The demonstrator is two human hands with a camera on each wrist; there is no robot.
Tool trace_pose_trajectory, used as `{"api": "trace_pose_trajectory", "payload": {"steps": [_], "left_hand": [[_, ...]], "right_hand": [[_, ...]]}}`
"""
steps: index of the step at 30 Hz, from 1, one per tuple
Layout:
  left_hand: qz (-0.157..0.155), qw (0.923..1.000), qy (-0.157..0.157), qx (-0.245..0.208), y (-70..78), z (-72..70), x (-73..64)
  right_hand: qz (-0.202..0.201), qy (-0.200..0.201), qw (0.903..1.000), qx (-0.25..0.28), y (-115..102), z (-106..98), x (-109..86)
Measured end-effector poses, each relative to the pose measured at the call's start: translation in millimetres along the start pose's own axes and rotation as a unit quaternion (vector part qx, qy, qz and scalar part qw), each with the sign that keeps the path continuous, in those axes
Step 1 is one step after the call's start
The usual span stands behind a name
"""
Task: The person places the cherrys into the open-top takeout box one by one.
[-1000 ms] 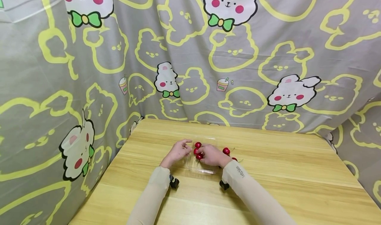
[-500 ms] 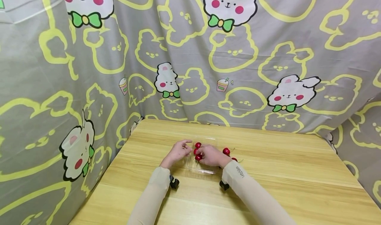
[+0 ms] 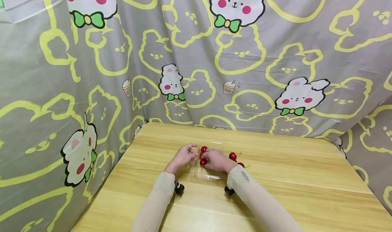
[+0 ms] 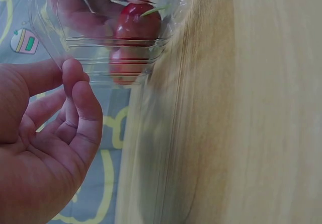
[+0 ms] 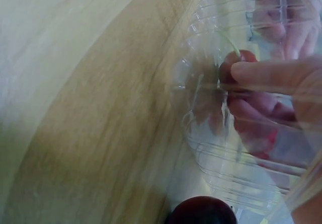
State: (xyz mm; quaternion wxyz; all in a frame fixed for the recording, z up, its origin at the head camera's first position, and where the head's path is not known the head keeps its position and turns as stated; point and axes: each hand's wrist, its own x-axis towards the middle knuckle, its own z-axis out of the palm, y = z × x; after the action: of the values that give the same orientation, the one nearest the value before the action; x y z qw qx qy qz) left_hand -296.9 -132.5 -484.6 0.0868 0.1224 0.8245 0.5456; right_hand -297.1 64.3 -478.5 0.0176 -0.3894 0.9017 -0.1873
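Observation:
A clear plastic box [image 3: 211,176] stands on the table with several red cherries in its left side. My left hand [image 3: 184,155] is at the box's left wall; in the left wrist view its thumb and index finger [image 4: 73,72] pinch the rim. My right hand [image 3: 218,160] reaches down inside the box. Its thumb and fingers hold the nearest cherry [image 5: 229,73], whose green stem shows in the right wrist view. Another cherry [image 3: 203,149] lies at the far end of the row, and the middle one is partly covered by my right fingers.
Outside the box, to its right, lie more cherries [image 3: 232,155] with stems, partly behind my right wrist. The wooden table [image 3: 291,177] reaches back to a grey patterned curtain [image 3: 245,89]. Black wrist cameras [image 3: 179,188] hang under both sleeves.
The nearest cherry has turned and shifted slightly left in my right fingers, its stem now toward me. My right wrist has moved a little left. The left hand stays at the box.

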Motion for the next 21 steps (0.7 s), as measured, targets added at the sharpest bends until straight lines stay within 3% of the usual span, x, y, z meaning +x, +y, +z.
{"api": "trace_pose_trajectory", "payload": {"steps": [21], "left_hand": [[0.003, 1.0000, -0.005, 0.004, 0.8, -1.2, -0.8]], "right_hand": [[-0.005, 0.010, 0.9999, 0.002, 1.7, 2.1, 4.2]]}}
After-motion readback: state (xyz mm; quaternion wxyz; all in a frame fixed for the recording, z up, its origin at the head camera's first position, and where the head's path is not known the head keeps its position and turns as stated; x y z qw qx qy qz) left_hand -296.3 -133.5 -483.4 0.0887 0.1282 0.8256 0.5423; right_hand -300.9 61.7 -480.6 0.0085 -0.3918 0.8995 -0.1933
